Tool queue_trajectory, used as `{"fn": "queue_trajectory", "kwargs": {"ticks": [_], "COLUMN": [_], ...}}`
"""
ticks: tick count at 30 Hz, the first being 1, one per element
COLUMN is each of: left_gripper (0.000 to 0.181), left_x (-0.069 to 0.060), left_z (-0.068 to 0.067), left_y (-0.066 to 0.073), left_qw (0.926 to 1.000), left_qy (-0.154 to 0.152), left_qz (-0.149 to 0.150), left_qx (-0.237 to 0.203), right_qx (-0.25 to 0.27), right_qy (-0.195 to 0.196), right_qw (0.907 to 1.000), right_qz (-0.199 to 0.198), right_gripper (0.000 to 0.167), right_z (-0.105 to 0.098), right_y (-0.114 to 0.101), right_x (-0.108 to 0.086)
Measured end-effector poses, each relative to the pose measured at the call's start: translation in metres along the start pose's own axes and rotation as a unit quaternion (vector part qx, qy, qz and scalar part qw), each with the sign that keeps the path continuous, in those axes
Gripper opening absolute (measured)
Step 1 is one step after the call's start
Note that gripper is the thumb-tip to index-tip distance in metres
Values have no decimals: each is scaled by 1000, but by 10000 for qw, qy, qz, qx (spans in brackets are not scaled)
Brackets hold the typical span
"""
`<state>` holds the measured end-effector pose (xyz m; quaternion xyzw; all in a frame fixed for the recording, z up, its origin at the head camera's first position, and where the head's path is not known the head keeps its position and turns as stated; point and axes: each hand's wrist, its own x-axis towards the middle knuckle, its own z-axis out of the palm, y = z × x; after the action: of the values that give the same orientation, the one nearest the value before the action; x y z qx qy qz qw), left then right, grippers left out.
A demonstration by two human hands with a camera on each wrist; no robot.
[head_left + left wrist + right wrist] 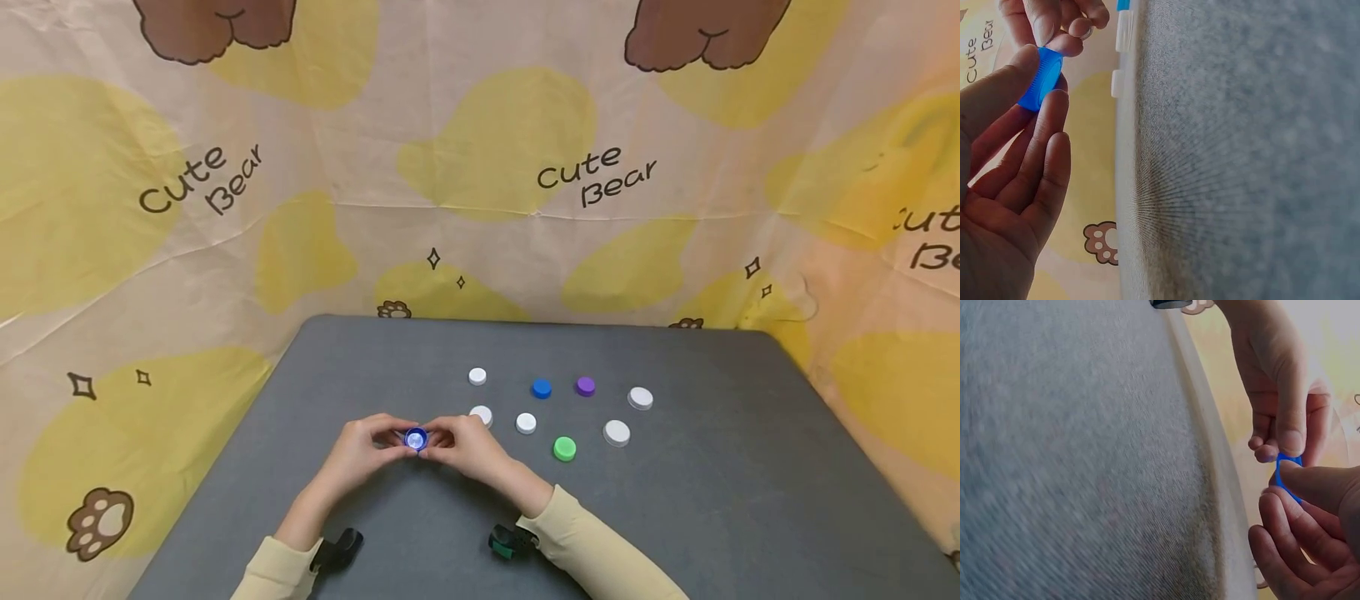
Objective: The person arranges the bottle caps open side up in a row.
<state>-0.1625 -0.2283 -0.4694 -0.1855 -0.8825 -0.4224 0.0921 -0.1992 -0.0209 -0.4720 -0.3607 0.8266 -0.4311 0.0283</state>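
A blue bottle cap (416,439) is held up between both hands above the grey table, its hollow side turned toward the head camera. My left hand (362,451) pinches its left edge with thumb and fingers. From the other side, my right hand (471,447) pinches the right edge. In the left wrist view the ridged side of the cap (1041,81) shows between the left thumb and fingers. The right wrist view has the cap (1287,478) mostly covered by the right thumb. Just behind the right hand lies a white cap (481,414), partly hidden by it.
Loose caps lie on the grey table (712,500), behind and right of the hands: a green cap (565,448), a second blue cap (542,389), a purple cap (585,386) and several white caps (617,432). A patterned cloth (495,142) hangs around the table.
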Motion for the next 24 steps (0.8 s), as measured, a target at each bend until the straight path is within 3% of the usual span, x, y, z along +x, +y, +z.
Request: {"fn": "queue_trajectory", "kwargs": {"ticks": [5,9,15,24], "left_gripper": [29,29,28,26], "left_x": [-1,-3,-5,-12], "left_z": [-2,-3,-5,-8], "left_y": [-1,-2,-3,-13], "left_qw": [9997,9996,9980,9974], "left_qy": [-42,-91,-458,-710], "left_qz": [-257,-276,-406,-62], "left_qx": [-31,-24,-134,-81], "right_qx": [64,-31,-262,-425], "right_qy": [231,268,201,-74], "right_qw": [9997,9996,9995,9991], "right_qz": [-19,-16,14,18], "right_gripper": [25,24,24,24], "right_z": [4,7,13,20], "right_y": [-3,-4,-3,-5], "right_x": [0,-1,-2,-5]}}
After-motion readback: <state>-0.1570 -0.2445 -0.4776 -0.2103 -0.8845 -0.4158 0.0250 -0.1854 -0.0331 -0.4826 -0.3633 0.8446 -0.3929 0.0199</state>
